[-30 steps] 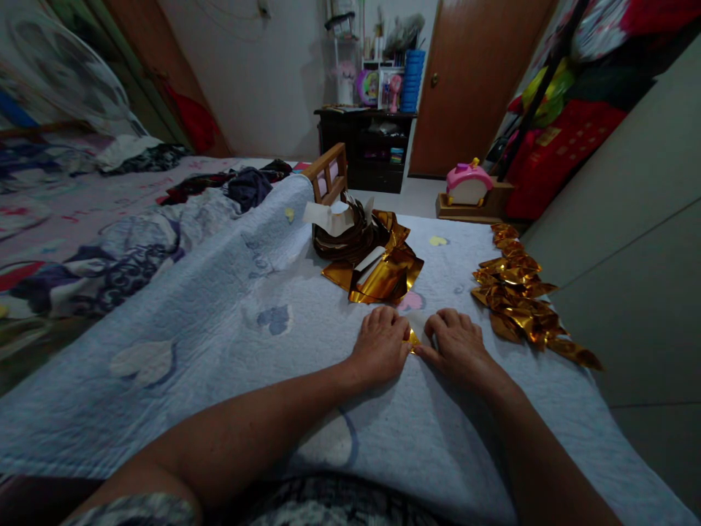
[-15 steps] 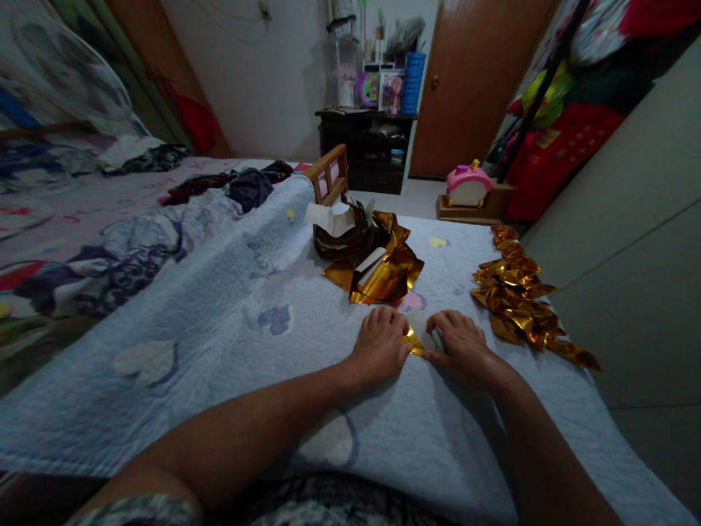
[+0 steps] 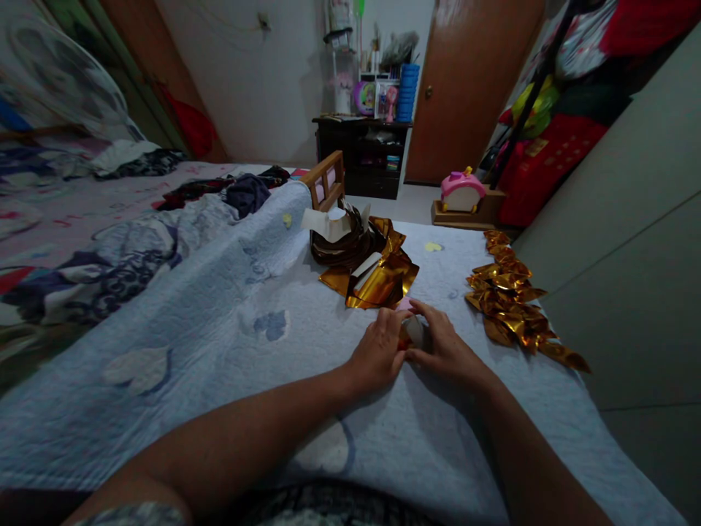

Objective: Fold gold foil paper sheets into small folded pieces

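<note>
Between my two hands is a small piece of gold foil paper (image 3: 415, 332), its whitish back partly turned up. My left hand (image 3: 377, 348) is closed on its left side, thumb low and fingers curled over the top. My right hand (image 3: 446, 343) curves round the right side, thumb and fingertips at the paper. The hands nearly touch and hide much of the piece. Just beyond them lie loose gold foil sheets (image 3: 383, 281) against a dark round stack of paper (image 3: 339, 245) with white strips on top. At the right edge sits a row of folded gold foil pieces (image 3: 509, 299).
A pale blue quilt (image 3: 219, 409) with heart patterns covers the surface beneath. A wooden rail (image 3: 323, 179) stands at its far edge. Rumpled clothes (image 3: 153, 234) lie on the bed at left. A white cabinet (image 3: 618, 292) borders the right side; a pink toy (image 3: 463, 191) rests beyond.
My right hand has moved left, closer to my left hand, and its fingers have come round the paper. The paper's right part has lifted and curled over. The view has shifted slightly.
</note>
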The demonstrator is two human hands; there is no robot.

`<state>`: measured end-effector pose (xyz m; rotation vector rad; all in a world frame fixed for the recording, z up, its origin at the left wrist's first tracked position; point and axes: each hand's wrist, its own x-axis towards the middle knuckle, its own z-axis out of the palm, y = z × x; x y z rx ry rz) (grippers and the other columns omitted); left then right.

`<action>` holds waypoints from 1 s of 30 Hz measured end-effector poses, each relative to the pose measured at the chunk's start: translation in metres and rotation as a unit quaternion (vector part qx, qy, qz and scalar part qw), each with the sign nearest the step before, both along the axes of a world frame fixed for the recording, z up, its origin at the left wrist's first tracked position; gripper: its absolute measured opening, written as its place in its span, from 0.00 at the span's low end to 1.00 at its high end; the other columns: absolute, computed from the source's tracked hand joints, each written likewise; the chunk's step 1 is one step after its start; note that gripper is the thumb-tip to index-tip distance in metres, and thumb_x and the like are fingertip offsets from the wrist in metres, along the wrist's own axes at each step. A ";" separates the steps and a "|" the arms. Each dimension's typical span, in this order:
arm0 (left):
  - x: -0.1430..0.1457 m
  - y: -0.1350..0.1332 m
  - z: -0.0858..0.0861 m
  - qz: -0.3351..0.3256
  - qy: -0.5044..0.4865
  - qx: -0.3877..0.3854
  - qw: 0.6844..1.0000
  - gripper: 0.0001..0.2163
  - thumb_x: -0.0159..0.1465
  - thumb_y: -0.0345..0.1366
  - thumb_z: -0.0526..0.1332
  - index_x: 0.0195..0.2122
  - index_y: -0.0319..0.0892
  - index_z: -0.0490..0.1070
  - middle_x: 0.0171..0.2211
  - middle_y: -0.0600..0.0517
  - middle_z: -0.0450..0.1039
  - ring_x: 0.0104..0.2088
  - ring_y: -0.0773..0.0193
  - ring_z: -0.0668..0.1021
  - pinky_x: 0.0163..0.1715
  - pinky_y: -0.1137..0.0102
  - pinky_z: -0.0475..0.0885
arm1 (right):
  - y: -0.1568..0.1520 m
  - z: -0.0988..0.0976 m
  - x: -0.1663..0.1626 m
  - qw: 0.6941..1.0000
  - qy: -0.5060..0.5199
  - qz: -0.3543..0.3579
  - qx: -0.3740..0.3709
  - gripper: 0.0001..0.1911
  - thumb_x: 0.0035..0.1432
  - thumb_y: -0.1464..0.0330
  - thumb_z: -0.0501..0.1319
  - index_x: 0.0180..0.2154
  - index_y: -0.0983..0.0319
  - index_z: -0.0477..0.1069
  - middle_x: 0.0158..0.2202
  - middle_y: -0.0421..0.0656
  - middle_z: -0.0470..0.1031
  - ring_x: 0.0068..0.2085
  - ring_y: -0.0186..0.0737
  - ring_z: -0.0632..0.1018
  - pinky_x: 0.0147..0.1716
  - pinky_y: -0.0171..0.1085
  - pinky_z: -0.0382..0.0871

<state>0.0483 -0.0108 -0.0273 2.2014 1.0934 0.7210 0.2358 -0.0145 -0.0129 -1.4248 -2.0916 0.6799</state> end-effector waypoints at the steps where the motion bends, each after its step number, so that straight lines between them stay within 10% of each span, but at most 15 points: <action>1: 0.000 -0.001 -0.001 -0.009 -0.010 -0.003 1.000 0.36 0.58 0.23 0.60 0.65 0.49 0.48 0.57 0.44 0.58 0.57 0.53 0.68 0.57 0.56 0.69 | 0.000 0.001 -0.002 0.999 0.027 0.003 -0.025 0.42 0.53 0.65 0.65 0.67 0.59 0.54 0.58 0.53 0.71 0.58 0.54 0.72 0.55 0.51 0.66; 9: -0.002 0.000 0.004 0.028 -0.151 -0.055 0.987 0.40 0.59 0.25 0.63 0.68 0.53 0.45 0.59 0.45 0.58 0.56 0.55 0.72 0.53 0.59 0.74 | 0.001 0.001 -0.010 0.952 0.269 -0.051 -0.137 0.24 0.49 0.65 0.67 0.49 0.58 0.68 0.38 0.41 0.78 0.36 0.43 0.78 0.37 0.41 0.72; 17: -0.004 0.005 0.006 0.017 -0.364 -0.277 0.889 0.28 0.62 0.35 0.64 0.61 0.44 0.54 0.37 0.53 0.75 0.38 0.63 0.80 0.41 0.67 0.73 | -0.003 0.004 -0.027 0.832 0.487 -0.149 -0.222 0.32 0.42 0.58 0.76 0.45 0.54 0.62 0.32 0.36 0.79 0.26 0.39 0.78 0.27 0.38 0.74; 23: -0.010 0.012 0.007 0.026 -0.345 -0.286 0.893 0.11 0.60 0.38 0.66 0.40 0.41 0.67 0.32 0.54 0.72 0.31 0.67 0.75 0.34 0.72 0.70 | 0.000 0.008 -0.018 0.861 0.455 -0.136 -0.181 0.28 0.44 0.58 0.74 0.44 0.56 0.66 0.35 0.40 0.79 0.34 0.42 0.79 0.34 0.39 0.74; 30: -0.020 0.015 0.010 -0.045 -0.277 -0.291 0.915 0.11 0.63 0.36 0.61 0.46 0.39 0.70 0.32 0.53 0.70 0.31 0.68 0.72 0.31 0.72 0.65 | -0.004 0.017 -0.011 0.907 0.366 -0.094 -0.183 0.18 0.52 0.54 0.68 0.39 0.61 0.75 0.35 0.44 0.79 0.34 0.40 0.77 0.33 0.37 0.68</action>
